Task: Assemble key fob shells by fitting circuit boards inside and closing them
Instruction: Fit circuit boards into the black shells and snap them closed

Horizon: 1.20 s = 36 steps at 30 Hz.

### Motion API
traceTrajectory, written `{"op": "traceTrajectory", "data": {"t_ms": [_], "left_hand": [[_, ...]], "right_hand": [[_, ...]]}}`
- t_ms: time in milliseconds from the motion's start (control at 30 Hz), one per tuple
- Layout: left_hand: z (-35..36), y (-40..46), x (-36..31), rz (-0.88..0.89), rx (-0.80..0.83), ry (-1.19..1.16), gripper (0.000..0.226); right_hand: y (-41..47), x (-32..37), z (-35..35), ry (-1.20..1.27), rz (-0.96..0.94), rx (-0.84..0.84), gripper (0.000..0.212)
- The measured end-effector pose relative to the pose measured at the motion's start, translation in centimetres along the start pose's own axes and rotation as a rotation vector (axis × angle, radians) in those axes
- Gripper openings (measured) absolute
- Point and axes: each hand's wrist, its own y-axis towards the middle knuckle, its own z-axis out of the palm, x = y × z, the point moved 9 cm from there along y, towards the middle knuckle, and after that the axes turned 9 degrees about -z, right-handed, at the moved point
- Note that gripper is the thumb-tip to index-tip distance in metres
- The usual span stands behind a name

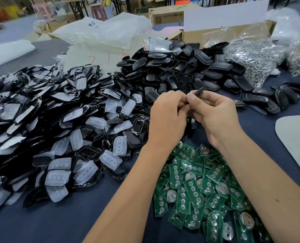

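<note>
Hands meet above the boards (202, 186): your left hand (166, 118) and right hand (216, 116) both pinch one fob (198, 92), probably squeezing it closed. Shells (180, 71) lie far, within reach.

Shiny black plastic shells (179, 71) are piled on dark matt cloth (75, 216). Green boards (195, 186) carry shiny metal discs (222, 188).

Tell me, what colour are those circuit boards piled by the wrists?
Green, with silvery round contacts; the circuit boards show only in the head view.
</note>
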Motion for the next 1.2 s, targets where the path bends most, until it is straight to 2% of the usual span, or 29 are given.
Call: {"op": "traceTrajectory", "data": {"t_ms": [67, 133, 300, 367, 600, 667, 800, 867, 1033, 1200], "left_hand": [[-0.1, 0.0, -0.2, 0.018, -0.011, 0.009, 0.004], [-0.2, 0.0, -0.3, 0.03, -0.017, 0.035, 0.002], [1.1, -0.2, 2.1, -0.068, 0.049, 0.393, 0.041], [1.6, -0.2, 3.1, -0.105, 0.104, 0.449, 0.045], [0.1, 0.3, 4.2, -0.253, 0.065, 0.013, 0.014], [-0.8, 0.4, 4.7, -0.31, 0.012, -0.062, 0.013], [-0.5, 0.2, 6.4, -0.571, 0.05, -0.537, 0.011], [-0.2, 0.0, 7.0, -0.666, 0.059, -0.672, 0.013], [0.5, -0.3, 7.0, -0.745, 0.123, -0.741, 0.016], [0.9, -0.2, 6.7, -0.719, 0.173, -0.767, 0.019]], "right_hand": [[0.1, 0.0, -0.2, -0.012, -0.018, -0.015, 0.015], [0.5, -0.1, -0.5, 0.023, -0.007, -0.028, 0.015], [1.5, -0.2, -2.3, 0.197, 0.069, -0.046, 0.008], [1.7, -0.4, -3.0, 0.201, 0.086, -0.043, 0.009], [1.7, -0.5, -2.4, 0.227, 0.121, 0.044, 0.019], [1.5, -0.9, -1.9, 0.239, 0.169, 0.103, 0.025], [0.9, -1.1, -1.0, 0.208, 0.218, 0.204, 0.031], [0.7, -1.0, -0.7, 0.202, 0.219, 0.231, 0.032], [0.5, -0.9, -0.5, 0.194, 0.216, 0.226, 0.033], [0.4, -0.6, -0.4, 0.201, 0.219, 0.232, 0.031]]}}
